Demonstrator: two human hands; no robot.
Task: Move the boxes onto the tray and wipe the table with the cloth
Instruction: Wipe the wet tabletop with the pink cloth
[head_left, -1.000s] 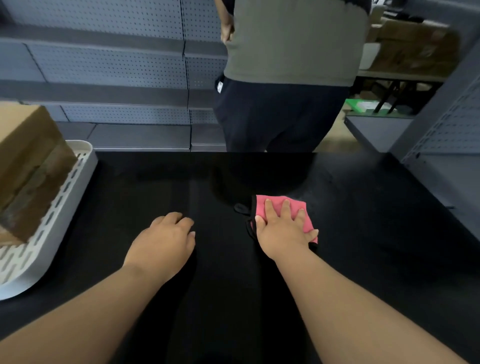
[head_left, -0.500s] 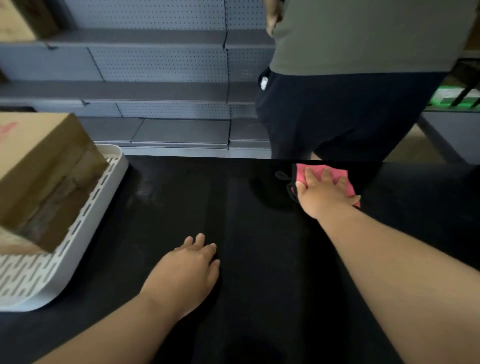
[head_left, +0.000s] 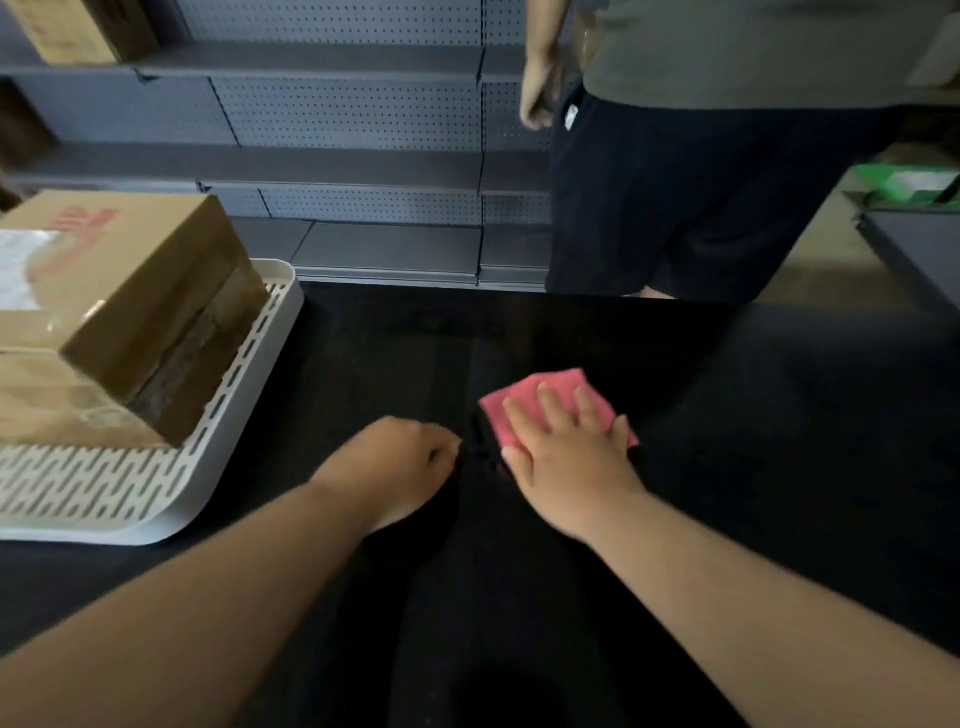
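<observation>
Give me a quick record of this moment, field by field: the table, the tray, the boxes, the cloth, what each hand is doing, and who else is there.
table: black top, bare apart from the tray and cloth
tray: white slotted tray, at the table's left
boxes: cardboard boxes stacked on the tray
cloth: pink cloth, flat on the table
right hand: right hand pressed flat on the cloth
left hand: left hand loosely curled, resting on the table, holding nothing
bystander: bystander standing beyond the far edge
</observation>
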